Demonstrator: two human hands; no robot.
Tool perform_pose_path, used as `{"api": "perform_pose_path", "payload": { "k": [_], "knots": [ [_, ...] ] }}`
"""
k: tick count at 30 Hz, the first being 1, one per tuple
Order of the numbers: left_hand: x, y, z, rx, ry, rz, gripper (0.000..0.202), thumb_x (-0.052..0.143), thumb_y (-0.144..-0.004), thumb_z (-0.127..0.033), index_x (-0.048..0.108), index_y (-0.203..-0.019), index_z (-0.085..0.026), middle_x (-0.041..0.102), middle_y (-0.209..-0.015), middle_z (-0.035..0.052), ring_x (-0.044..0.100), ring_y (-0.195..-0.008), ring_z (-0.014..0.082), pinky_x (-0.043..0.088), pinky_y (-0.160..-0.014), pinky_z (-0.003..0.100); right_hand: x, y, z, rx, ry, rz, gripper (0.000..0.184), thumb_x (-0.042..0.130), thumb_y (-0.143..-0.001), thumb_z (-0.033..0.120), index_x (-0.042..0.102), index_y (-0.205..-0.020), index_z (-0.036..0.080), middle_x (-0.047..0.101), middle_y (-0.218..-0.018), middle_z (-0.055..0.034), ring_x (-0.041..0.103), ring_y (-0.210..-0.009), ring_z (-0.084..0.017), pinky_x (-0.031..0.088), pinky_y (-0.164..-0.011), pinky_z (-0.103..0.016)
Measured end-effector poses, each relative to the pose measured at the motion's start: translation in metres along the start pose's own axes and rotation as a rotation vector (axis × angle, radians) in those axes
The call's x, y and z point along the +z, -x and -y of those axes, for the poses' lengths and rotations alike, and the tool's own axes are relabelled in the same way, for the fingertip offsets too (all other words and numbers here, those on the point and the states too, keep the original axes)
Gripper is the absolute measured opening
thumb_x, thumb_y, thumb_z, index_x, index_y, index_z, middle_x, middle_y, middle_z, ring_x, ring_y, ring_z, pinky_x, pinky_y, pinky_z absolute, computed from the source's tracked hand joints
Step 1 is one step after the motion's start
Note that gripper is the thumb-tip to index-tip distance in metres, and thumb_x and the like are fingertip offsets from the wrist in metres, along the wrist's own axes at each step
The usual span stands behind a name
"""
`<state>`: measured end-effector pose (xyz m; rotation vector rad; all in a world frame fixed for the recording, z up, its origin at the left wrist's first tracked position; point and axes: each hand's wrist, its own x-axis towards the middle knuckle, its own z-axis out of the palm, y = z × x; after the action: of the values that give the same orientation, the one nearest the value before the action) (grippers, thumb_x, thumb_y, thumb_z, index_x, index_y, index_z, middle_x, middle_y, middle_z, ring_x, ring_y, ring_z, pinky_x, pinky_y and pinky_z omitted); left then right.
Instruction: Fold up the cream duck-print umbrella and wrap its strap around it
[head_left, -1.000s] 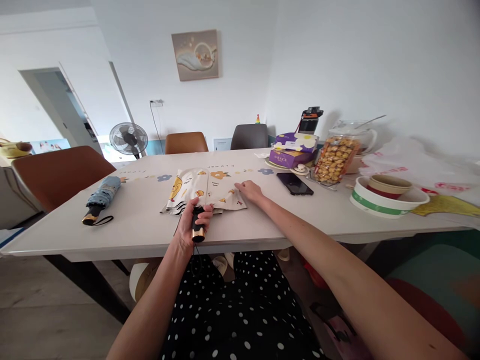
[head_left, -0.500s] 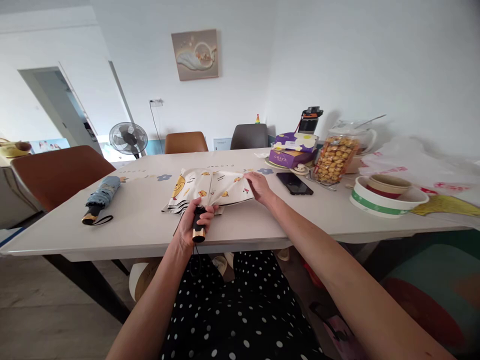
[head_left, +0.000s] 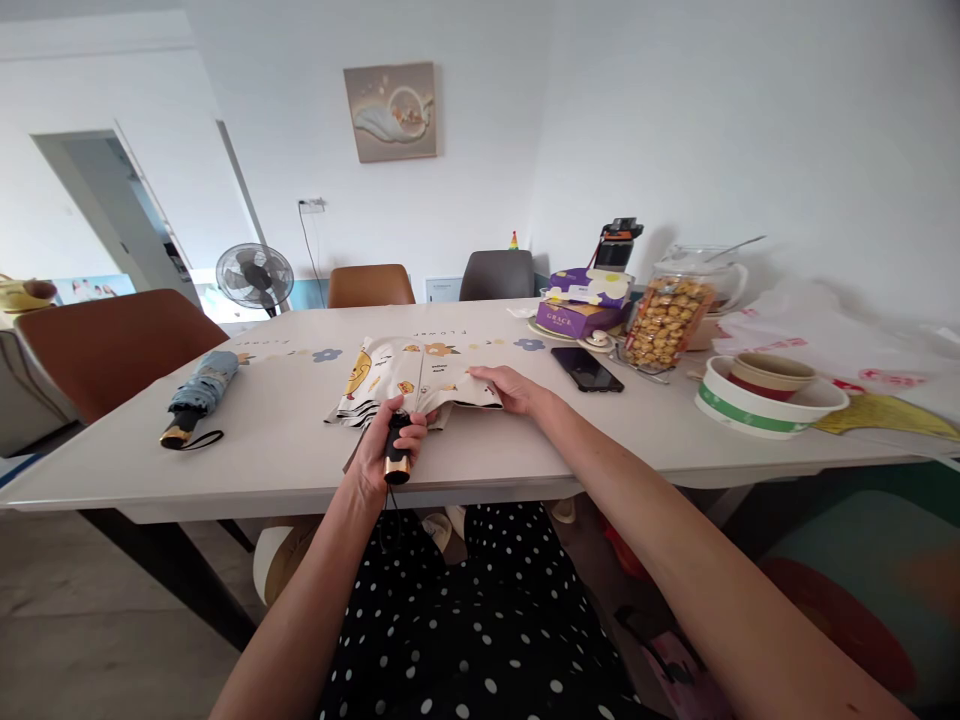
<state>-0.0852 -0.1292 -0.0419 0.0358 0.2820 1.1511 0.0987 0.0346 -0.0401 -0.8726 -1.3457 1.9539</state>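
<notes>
A cream umbrella with yellow cartoon prints lies collapsed over the table's front part, its canopy loose and layered in folds. My left hand is wrapped round its black handle, which has a gold end and a hanging wrist strap. On the right side of the canopy, my right hand pinches a panel between thumb and fingers. That panel sags slightly between the two hands. Farther left, a folded blue umbrella with a black and gold handle rests on the table.
The white table carries a black phone, purple boxes, a jar of round snacks and a white bowl with a green band on the right. Chairs and a fan stand beyond.
My right hand has come lower and slightly left with the canopy panel, which has gone from stretched taut to slack and folded over. The left hand keeps its hold on the handle.
</notes>
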Motion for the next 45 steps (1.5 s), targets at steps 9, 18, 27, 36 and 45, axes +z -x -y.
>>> {"api": "perform_pose_path", "payload": {
  "k": [9,18,27,36,45],
  "knots": [
    [0.003,0.001,0.001,-0.02,-0.005,-0.03,0.023,0.041,-0.089,-0.037,0.039,-0.078,-0.016,0.04,-0.057,-0.0044,0.035,-0.037,0.003,0.035,-0.029,0.012,-0.008,0.002,0.01,-0.061,0.018,-0.048,0.011,0.066,-0.074,0.011,0.065,-0.084,0.009,0.063,-0.057,-0.0021,0.054,-0.044,-0.009,0.04,-0.034,-0.016],
    [0.006,0.002,0.003,-0.001,-0.016,-0.073,0.024,0.042,-0.089,-0.038,0.041,-0.081,-0.015,0.038,-0.056,-0.0049,0.034,-0.037,0.0029,0.036,-0.029,0.011,-0.007,0.005,0.012,-0.058,0.018,-0.064,0.012,0.073,-0.066,0.012,0.063,-0.072,0.009,0.049,-0.042,0.004,0.037,-0.032,-0.004,0.027,-0.027,-0.016],
    [0.007,0.001,0.004,0.004,-0.108,-0.019,0.036,0.043,-0.088,-0.035,0.043,-0.113,-0.009,0.056,-0.086,0.0118,0.053,-0.06,0.0095,0.037,-0.031,0.01,-0.008,0.004,0.019,-0.134,-0.093,-0.071,0.016,0.07,-0.065,0.013,0.064,-0.08,0.011,0.06,-0.06,0.0,0.045,-0.042,-0.004,0.026,-0.027,-0.013],
    [0.008,0.003,0.006,0.045,-0.057,-0.047,0.024,0.042,-0.089,-0.031,0.045,-0.102,-0.011,0.056,-0.085,0.0107,0.049,-0.058,0.0077,0.036,-0.031,0.009,-0.006,0.015,0.012,-0.003,0.052,0.11,0.022,0.068,-0.075,0.029,0.063,-0.091,0.014,0.063,-0.063,-0.003,0.052,-0.041,-0.013,0.047,-0.038,-0.026],
    [0.006,0.001,0.004,0.036,-0.137,0.011,0.036,0.042,-0.089,-0.031,0.046,-0.116,-0.008,0.055,-0.09,0.0118,0.049,-0.058,0.0077,0.038,-0.031,0.009,0.015,0.013,0.021,-0.212,-0.218,0.002,0.005,0.058,-0.083,0.021,0.059,-0.081,0.017,0.062,-0.061,0.0,0.051,-0.045,-0.009,0.046,-0.042,-0.019]
  ]
}}
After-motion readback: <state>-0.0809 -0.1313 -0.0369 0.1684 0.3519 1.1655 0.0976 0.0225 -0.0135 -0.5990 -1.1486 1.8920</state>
